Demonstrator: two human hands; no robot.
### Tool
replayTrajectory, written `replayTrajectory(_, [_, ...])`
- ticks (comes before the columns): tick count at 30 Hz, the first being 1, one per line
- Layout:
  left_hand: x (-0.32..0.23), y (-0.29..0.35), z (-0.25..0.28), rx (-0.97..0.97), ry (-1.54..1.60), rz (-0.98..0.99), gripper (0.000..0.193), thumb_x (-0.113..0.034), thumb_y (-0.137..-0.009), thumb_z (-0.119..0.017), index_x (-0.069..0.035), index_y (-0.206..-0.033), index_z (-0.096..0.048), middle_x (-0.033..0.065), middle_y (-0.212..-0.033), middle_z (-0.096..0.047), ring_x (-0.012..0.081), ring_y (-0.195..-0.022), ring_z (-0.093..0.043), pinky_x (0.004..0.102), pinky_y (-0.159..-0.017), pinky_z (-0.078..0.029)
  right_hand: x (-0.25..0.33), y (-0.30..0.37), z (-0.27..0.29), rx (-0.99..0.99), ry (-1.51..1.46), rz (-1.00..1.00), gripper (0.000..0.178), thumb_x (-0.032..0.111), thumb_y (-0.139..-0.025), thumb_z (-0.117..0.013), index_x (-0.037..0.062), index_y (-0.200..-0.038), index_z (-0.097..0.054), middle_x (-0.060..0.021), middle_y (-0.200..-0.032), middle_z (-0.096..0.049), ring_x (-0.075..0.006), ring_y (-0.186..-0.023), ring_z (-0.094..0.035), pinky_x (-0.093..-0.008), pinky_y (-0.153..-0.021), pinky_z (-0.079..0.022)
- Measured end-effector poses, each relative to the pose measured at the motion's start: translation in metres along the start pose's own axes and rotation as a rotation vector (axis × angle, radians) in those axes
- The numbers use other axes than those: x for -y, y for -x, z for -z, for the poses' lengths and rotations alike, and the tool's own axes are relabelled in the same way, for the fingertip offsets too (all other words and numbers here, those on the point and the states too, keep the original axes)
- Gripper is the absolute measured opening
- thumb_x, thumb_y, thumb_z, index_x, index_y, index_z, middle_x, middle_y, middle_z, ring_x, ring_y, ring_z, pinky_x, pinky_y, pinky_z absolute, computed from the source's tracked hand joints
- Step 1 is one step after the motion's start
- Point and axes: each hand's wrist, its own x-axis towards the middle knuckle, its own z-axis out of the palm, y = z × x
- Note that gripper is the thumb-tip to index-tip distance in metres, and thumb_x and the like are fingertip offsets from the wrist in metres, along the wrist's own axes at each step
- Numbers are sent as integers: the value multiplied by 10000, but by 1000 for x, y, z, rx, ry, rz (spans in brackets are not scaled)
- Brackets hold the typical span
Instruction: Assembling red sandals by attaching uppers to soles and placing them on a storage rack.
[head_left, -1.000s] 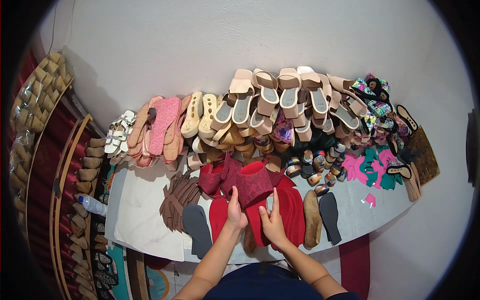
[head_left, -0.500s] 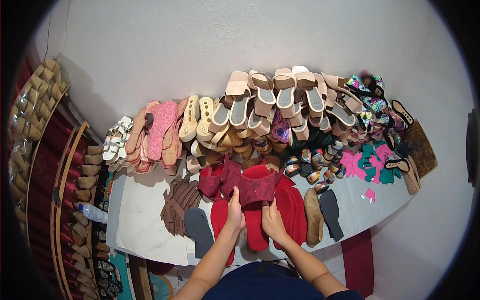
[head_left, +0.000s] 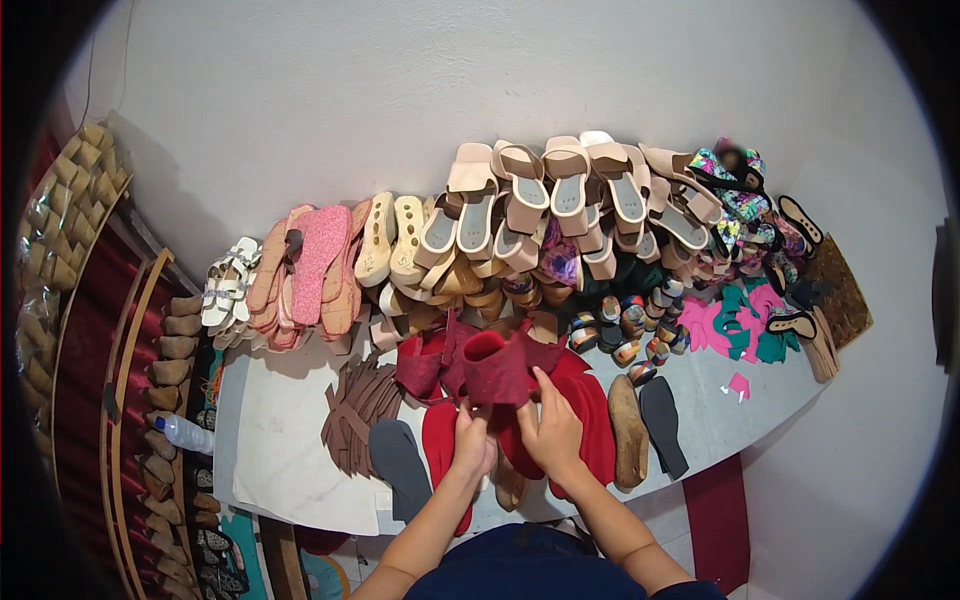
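Between my hands is a dark red, lace-textured sandal upper [head_left: 495, 370], curved into a wide band with a bright red lining. My left hand [head_left: 476, 445] is closed on its lower left edge. With its fingers stretched up along the lower right edge, my right hand [head_left: 552, 430] holds the other side. A red sole piece hangs below the upper, partly hidden by my hands. Other dark red uppers [head_left: 422, 362] lie just behind on the left. Red soles [head_left: 590, 420] are stacked by my right hand, and another red sole [head_left: 438, 440] lies beside my left. A wooden shoe last [head_left: 510, 488] shows between my wrists.
Brown strips [head_left: 360, 415] and a grey sole [head_left: 398, 465] lie left; a wooden last [head_left: 627, 435] and dark grey soles [head_left: 662, 425] lie right. Beige heeled sandals [head_left: 520, 190] are piled behind, with patterned heels [head_left: 632, 320] in front. Shelves of lasts [head_left: 172, 370] stand far left.
The upper has tilted and shifted slightly left and down, its lining opening turned up. My right hand has moved up along its edge. The wooden last between my wrists is now more exposed.
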Motion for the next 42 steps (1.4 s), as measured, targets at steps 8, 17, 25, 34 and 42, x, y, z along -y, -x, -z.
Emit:
replayTrajectory(8, [1, -12, 31, 365, 603, 641, 354, -332, -846, -405, -39, -1030, -479, 49, -731, -448, 136, -546, -430, 258, -495, -378, -15, -4, -8, -118, -140, 295, 316, 124, -775, -528, 34, -1077, -501, -123, -901, -540, -246, -847, -514, -310, -747, -413])
replayTrajectory(17, [9, 1, 28, 644, 932, 1071, 314, -238, -875, -363, 26, -1040, -401, 65, -806, -411, 100, -489, -379, 221, -463, -349, -38, -21, -13, 679, -1184, -609, 327, 303, -866, -488, 79, -1105, -487, 39, -884, -506, -13, -705, -432, -112, -545, -396])
replayTrajectory(25, [14, -2, 47, 653, 846, 1265, 411, -313, -860, -392, 53, -1045, -425, 70, -767, -433, 107, -496, -358, 226, -460, -338, -37, -11, -30, 359, -1050, -350, 279, 279, -865, -501, 56, -1023, -552, 29, -803, -564, -20, -700, -501, -129, -542, -403])
replayTrajectory(34, [-3, 16, 30, 230, -203, 402, 453, -326, -872, -443, -16, -1196, -377, 103, -1135, -475, 181, -1035, -480, 297, -917, -350, -63, -16, -32, 54, -1102, -350, 277, 225, -898, -441, -7, -1021, -527, -50, -938, -571, -100, -856, -519, -238, -798, -392])
replayTrajectory(42, [14, 22, 12, 343, -648, -124, 566, -81, -758, -635, -14, -1204, -293, 106, -1121, -472, 167, -1022, -469, 294, -877, -373, -55, -6, -46, -145, -549, -167, 382, 260, -935, -244, -26, -981, -493, -173, -924, -517, -297, -926, -484, -367, -938, -269])
